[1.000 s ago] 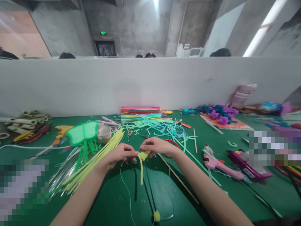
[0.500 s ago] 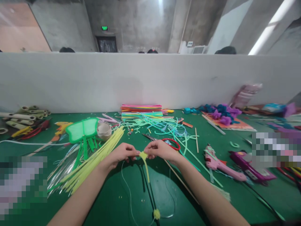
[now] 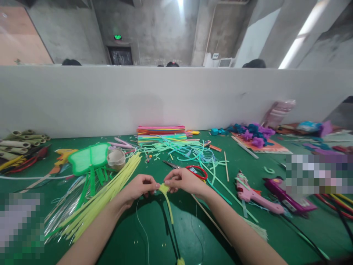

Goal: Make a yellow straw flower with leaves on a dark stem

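My left hand (image 3: 139, 188) and my right hand (image 3: 184, 180) meet over the green table (image 3: 154, 239) and pinch the folded top of a yellow pipe cleaner (image 3: 166, 197) between thumbs and fingertips. Its loose end hangs down toward me. A thin white thread (image 3: 143, 228) trails from my left hand across the table. A dark wire stem with a yellow pompom (image 3: 181, 261) lies below the hands. Red-handled scissors (image 3: 193, 170) lie just behind my right hand, and a thin wooden stick (image 3: 209, 219) runs under my right wrist.
A bundle of yellow pipe cleaners (image 3: 104, 197) lies at left beside a green butterfly-shaped piece (image 3: 88, 158) and a tape roll (image 3: 116, 158). Stacked coloured strips (image 3: 161, 132) sit at the back. Pink (image 3: 255, 195) and purple (image 3: 288, 198) glue guns lie at right. A white partition (image 3: 176, 95) borders the table.
Both hands have kept their hold on the yellow pipe cleaner and have shifted slightly toward me; its hanging end has swung a little. The scissors behind my right hand have come into view.
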Available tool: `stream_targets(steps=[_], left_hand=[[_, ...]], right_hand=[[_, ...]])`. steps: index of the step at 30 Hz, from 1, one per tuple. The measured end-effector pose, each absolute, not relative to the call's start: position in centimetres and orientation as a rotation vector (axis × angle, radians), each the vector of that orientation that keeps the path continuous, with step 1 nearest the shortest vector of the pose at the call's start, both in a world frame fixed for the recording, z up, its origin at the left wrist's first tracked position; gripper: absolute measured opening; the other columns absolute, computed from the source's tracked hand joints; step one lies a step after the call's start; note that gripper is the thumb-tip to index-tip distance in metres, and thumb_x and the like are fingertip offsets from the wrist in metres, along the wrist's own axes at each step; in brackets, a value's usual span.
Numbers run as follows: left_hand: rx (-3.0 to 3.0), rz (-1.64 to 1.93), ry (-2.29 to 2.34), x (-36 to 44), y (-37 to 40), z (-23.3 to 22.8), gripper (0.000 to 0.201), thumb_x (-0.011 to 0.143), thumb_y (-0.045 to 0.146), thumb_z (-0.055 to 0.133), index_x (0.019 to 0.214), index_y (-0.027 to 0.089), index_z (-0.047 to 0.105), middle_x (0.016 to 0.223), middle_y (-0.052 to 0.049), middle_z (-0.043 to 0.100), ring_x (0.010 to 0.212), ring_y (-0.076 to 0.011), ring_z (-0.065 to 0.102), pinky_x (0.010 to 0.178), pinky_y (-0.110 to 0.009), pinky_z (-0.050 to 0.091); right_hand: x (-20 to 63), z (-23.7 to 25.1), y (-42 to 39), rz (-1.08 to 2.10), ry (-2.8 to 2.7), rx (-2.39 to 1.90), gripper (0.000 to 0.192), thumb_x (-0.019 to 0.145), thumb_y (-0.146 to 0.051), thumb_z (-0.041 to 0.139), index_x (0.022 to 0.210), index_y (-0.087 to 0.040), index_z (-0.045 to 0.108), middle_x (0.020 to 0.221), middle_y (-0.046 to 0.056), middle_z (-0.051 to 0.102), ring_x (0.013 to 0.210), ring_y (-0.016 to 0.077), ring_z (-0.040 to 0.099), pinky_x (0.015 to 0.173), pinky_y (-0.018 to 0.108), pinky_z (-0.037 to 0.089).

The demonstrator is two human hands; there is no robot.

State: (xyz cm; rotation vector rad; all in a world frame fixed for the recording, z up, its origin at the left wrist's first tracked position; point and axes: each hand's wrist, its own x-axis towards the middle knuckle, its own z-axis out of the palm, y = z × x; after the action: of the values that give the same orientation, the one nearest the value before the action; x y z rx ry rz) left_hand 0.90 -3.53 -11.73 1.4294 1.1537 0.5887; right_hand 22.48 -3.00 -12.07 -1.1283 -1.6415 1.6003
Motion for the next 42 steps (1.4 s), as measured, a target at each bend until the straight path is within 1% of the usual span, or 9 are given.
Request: stream_targets(steps=[5,11,16,18,24,27,30,36,42], left_hand=[[1.434,0.567,1.153,0.5,-3.7,-10.8,0.036,0.068,0.049,0.073,0.066,0.015,0.061,0.061,0.001,0.058,0.055,-0.0110,0.050,0.051,-0.022,0.031],[1.446,0.496,1.139,0.4,-3.6,-11.1,0.036,0.072,0.051,0.069,0.072,0.015,0.062,0.066,-0.001,0.062,0.059,-0.0123,0.052,0.054,-0.023,0.035],[1.503,0.473,1.148,0.4,-3.5,-11.9,0.039,0.070,0.054,0.069,0.072,0.015,0.062,0.064,-0.001,0.061,0.055,-0.0120,0.050,0.050,-0.023,0.031],[1.525,0.504,1.131,0.5,-3.6,-11.9,0.038,0.071,0.053,0.069,0.072,0.016,0.063,0.065,-0.001,0.061,0.057,-0.0125,0.051,0.052,-0.023,0.034],[1.495,0.620,1.153,0.8,-3.9,-11.5,0.035,0.072,0.051,0.069,0.070,0.016,0.063,0.062,0.000,0.060,0.058,-0.0126,0.051,0.056,-0.024,0.038],[1.527,0.540,1.140,0.8,-4.0,-11.4,0.037,0.075,0.053,0.064,0.074,0.016,0.067,0.068,-0.003,0.065,0.063,-0.0142,0.055,0.055,-0.024,0.039],[1.554,0.451,1.141,0.9,-4.1,-11.5,0.039,0.076,0.053,0.063,0.075,0.015,0.068,0.073,-0.005,0.069,0.061,-0.0139,0.055,0.053,-0.023,0.036],[1.445,0.517,1.141,1.3,-4.2,-12.0,0.038,0.073,0.052,0.068,0.067,0.015,0.063,0.061,-0.001,0.063,0.053,-0.0108,0.047,0.051,-0.023,0.030],[1.372,0.551,1.157,1.5,-4.3,-12.3,0.039,0.070,0.050,0.072,0.061,0.015,0.060,0.052,0.002,0.054,0.050,-0.0095,0.043,0.049,-0.023,0.025]], right_hand=[[23.1,-11.7,-3.2,1.620,-1.696,-1.168,0.045,0.078,-0.058,0.062,0.080,-0.014,0.062,0.081,0.009,0.073,0.064,0.0128,0.066,0.057,0.023,0.050],[23.3,-11.7,-3.4,1.593,-1.768,-1.143,0.036,0.080,-0.051,0.063,0.079,-0.014,0.063,0.074,0.005,0.072,0.063,0.0119,0.065,0.057,0.022,0.049],[23.1,-11.7,-3.4,1.548,-1.846,-1.095,0.036,0.080,-0.050,0.062,0.077,-0.014,0.062,0.068,0.003,0.069,0.061,0.0122,0.063,0.060,0.024,0.049],[23.0,-11.8,-3.4,1.529,-1.853,-1.083,0.036,0.079,-0.050,0.063,0.076,-0.014,0.061,0.067,0.002,0.068,0.062,0.0126,0.063,0.062,0.026,0.050],[23.0,-12.1,-3.1,1.516,-1.792,-1.012,0.041,0.077,-0.055,0.064,0.077,-0.014,0.063,0.072,0.004,0.070,0.063,0.0133,0.063,0.065,0.027,0.051],[23.0,-12.4,-3.0,1.522,-1.815,-1.014,0.043,0.078,-0.057,0.062,0.079,-0.014,0.063,0.074,0.005,0.071,0.064,0.0133,0.064,0.063,0.026,0.050],[22.8,-12.3,-3.1,1.520,-1.870,-1.027,0.042,0.080,-0.057,0.059,0.080,-0.015,0.061,0.075,0.005,0.071,0.065,0.0133,0.065,0.061,0.025,0.049],[22.7,-11.5,-3.6,1.535,-1.912,-1.079,0.043,0.084,-0.058,0.053,0.076,-0.016,0.057,0.074,0.005,0.071,0.064,0.0137,0.065,0.056,0.023,0.046],[22.5,-11.8,-3.7,1.479,-1.888,-1.023,0.040,0.083,-0.054,0.056,0.072,-0.016,0.057,0.068,0.003,0.069,0.061,0.0132,0.064,0.058,0.024,0.047]])
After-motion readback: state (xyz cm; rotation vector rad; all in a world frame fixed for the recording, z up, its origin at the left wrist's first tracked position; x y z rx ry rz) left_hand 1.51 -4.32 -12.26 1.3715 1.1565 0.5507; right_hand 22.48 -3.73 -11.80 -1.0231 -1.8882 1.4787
